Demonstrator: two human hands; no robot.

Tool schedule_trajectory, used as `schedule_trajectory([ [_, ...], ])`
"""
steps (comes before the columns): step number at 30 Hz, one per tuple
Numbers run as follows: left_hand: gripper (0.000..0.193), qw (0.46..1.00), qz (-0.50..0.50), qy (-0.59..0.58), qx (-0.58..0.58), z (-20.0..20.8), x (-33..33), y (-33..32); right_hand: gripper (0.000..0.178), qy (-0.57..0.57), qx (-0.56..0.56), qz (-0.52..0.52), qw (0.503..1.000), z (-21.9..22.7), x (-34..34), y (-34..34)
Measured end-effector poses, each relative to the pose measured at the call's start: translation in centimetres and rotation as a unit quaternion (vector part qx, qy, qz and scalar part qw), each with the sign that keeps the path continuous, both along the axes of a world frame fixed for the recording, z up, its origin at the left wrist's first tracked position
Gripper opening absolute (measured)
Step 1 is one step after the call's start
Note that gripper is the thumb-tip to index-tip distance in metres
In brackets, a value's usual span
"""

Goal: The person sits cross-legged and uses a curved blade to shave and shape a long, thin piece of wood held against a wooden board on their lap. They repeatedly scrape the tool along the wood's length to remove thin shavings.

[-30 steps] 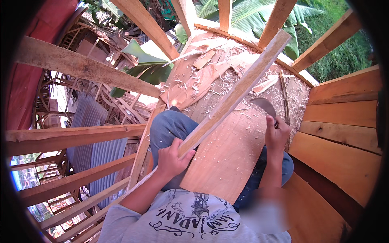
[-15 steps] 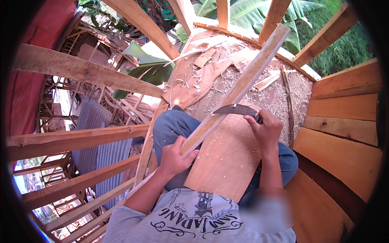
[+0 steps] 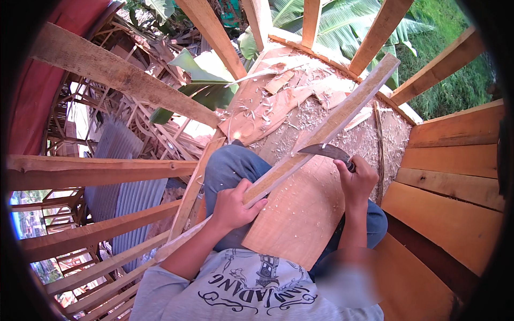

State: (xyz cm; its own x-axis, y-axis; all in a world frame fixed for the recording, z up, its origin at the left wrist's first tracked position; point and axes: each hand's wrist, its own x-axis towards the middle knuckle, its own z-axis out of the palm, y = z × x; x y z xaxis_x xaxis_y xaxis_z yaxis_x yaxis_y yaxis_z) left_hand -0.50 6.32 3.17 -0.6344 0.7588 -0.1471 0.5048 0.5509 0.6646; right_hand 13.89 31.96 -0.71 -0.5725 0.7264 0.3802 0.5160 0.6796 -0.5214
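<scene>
Shavings (image 3: pixel 257 113) litter the floor (image 3: pixel 394 134) under the batten (image 3: pixel 333 124), plank wall (image 3: pixel 450 161) right of it, open framing (image 3: pixel 101 174) left, the left hand (image 3: pixel 235 206) gripping it, the right hand (image 3: pixel 357 179) grasping a knife (image 3: pixel 325 151) at its right edge.

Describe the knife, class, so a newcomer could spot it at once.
Start at the wide board, lower centre. To its right, the right hand grips the knife. The dark, curved blade, pointing left, sets it apart from the pale, straight wooden strip by its tip.
</scene>
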Motion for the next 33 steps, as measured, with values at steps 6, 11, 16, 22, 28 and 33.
schedule_trajectory([
  [6, 0.035, 1.000, -0.003, -0.005, 0.014, -0.2, -0.1, -0.1, 0.057, 0.019, 0.031, -0.006, 0.999, -0.3, 0.0, 0.0],
  [11, 0.038, 1.000, -0.011, -0.002, 0.009, -0.2, -0.5, -0.3, 0.062, 0.119, -0.107, -0.159, 0.974, -0.9, 1.5, 3.5],
  [16, 0.037, 1.000, -0.006, -0.014, -0.003, 0.2, -0.5, -0.2, 0.061, 0.152, -0.092, -0.158, 0.971, -0.8, 5.4, 6.0],
  [22, 0.035, 1.000, -0.012, -0.026, 0.006, 0.4, -0.7, -0.1, 0.050, -0.002, -0.081, 0.108, 0.991, 0.3, -0.7, -3.2],
  [28, 0.035, 0.997, -0.026, -0.071, -0.010, 0.3, -1.5, -0.1, 0.051, -0.007, -0.056, 0.059, 0.997, 0.5, -1.1, -1.8],
  [33, 0.034, 0.995, -0.034, -0.097, 0.000, 0.2, -1.6, -0.5, 0.049, 0.058, -0.136, -0.107, 0.983, -0.6, 0.7, 2.3],
])
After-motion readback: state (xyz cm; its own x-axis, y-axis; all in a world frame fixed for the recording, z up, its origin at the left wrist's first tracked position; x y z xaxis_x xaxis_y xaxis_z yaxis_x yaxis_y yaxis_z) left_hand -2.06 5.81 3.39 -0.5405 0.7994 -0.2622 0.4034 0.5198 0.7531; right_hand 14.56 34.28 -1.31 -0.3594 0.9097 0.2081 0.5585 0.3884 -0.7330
